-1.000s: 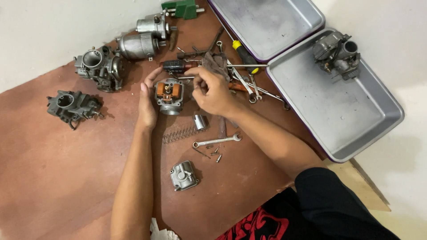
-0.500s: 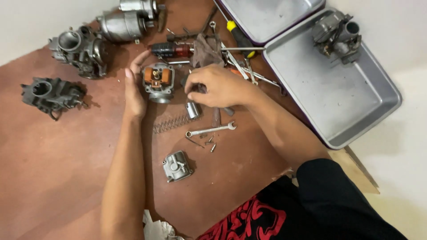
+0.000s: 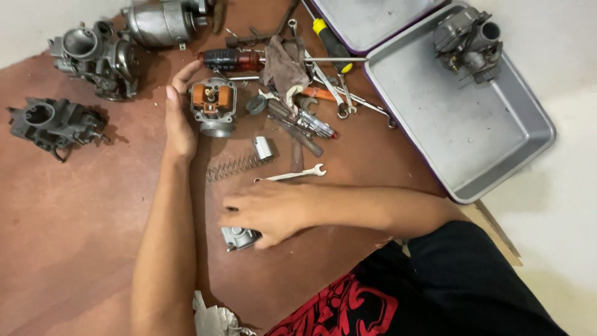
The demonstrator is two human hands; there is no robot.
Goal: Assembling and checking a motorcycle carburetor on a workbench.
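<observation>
Right grip [image 3: 270,211] covers the small metal cover [image 3: 239,237]; left hand [image 3: 179,118] steadies the carburetor [image 3: 213,106].

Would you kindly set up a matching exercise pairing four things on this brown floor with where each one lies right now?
Things:
1. orange-topped metal carburetor body
2. small grey metal cover
3. coiled steel spring
4. dark grey carburetor

Places:
A. inside the silver metal tray
B. under the right hand
C. beside the left hand, fingers touching it
D. on bare floor between the two hands

Pairs: 1-C, 2-B, 3-D, 4-A
</observation>
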